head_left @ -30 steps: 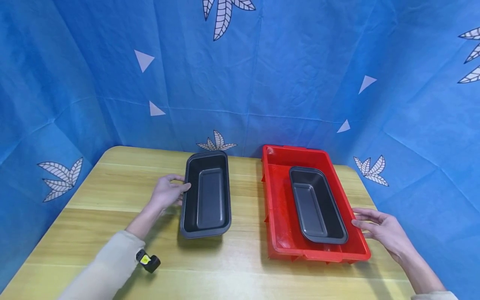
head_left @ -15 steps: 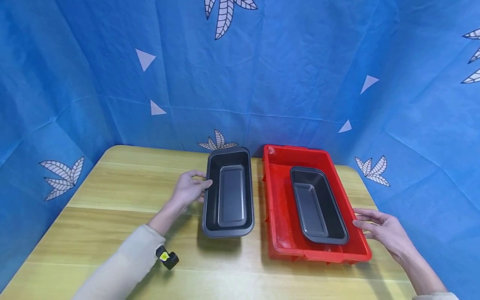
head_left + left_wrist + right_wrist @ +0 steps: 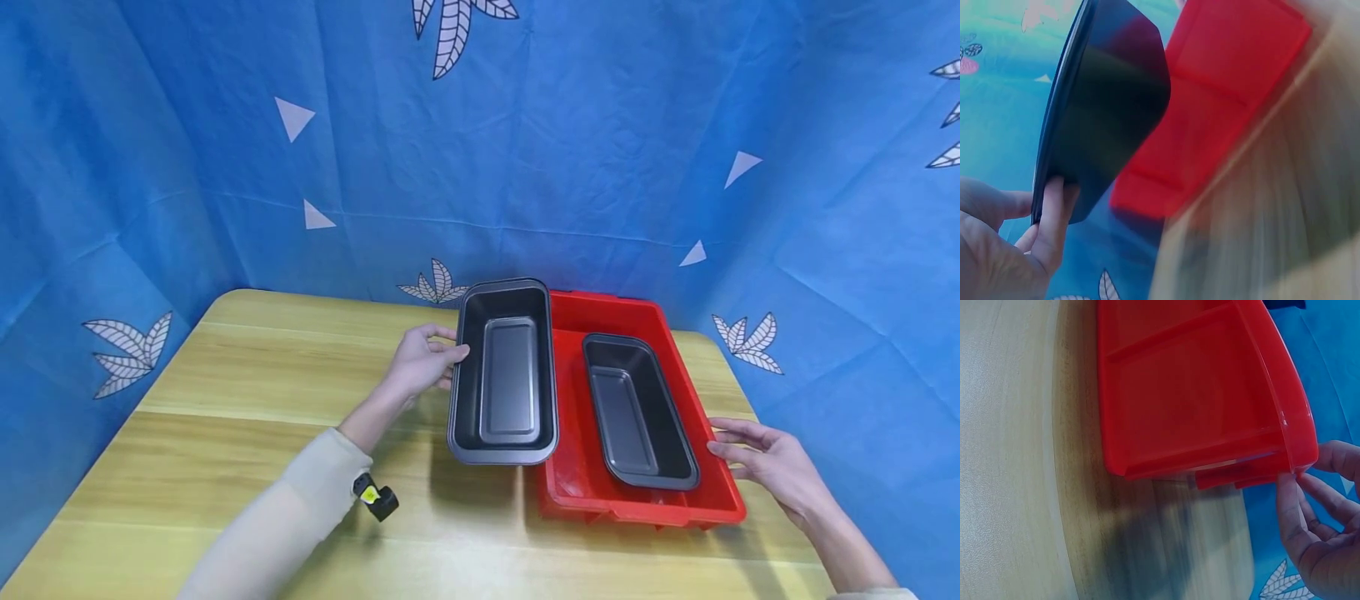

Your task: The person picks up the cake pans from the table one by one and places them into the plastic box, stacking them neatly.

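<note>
My left hand (image 3: 425, 360) pinches the left rim of a dark grey loaf pan (image 3: 510, 375), thumb over the edge and fingers beneath. The pan is held up, its near end above the table and its right side overlapping the red tray (image 3: 577, 467) in the head view. In the left wrist view, the outside of this loaf pan (image 3: 1110, 94) shows. A second dark loaf pan (image 3: 628, 417) lies inside the tray, slanted. My right hand (image 3: 776, 467) touches the tray's right outer rim with fairly straight fingers, also seen at the tray corner (image 3: 1297, 444) in the right wrist view.
The pale wooden table (image 3: 247, 433) extends left and in front of the tray. Blue cloth (image 3: 600, 125) with leaf prints hangs behind and at both sides. A small black camera (image 3: 377, 497) is strapped to the left wrist.
My left hand has carried the loaf pan rightward and slightly upward, from over the table to the tray's left edge. The right hand, tray and second pan have stayed in place.
</note>
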A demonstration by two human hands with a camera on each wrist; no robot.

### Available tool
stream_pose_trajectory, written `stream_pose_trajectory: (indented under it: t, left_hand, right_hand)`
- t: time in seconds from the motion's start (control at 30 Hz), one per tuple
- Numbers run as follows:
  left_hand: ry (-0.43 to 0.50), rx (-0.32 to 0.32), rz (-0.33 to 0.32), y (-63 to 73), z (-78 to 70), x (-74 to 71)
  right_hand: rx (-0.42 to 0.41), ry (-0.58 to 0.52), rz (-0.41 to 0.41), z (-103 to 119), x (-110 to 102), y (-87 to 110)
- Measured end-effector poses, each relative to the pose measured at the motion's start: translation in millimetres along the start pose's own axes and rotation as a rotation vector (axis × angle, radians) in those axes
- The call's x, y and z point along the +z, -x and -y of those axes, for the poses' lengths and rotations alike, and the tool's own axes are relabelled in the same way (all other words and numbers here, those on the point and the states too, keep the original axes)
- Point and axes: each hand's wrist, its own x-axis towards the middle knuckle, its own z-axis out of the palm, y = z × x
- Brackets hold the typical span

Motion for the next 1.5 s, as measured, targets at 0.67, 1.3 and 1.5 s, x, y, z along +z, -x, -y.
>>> stream_pose_trajectory:
  t: [0.67, 1.3, 1.5]
  left_hand:
    - [0.130, 0.012, 0.017, -17.1, -20.5, 83.1]
    - [0.141, -0.022, -0.013, -23.2, -17.4, 150.7]
    - [0.145, -0.040, -0.018, -22.7, -17.6, 161.8]
  right_hand:
    - [0.004, -0.007, 0.002, -1, 2, 1.4]
    - [-0.015, 0.008, 0.001, -2, 0, 0.4]
    - [-0.016, -0.002, -0.003, -3, 0, 0.5]
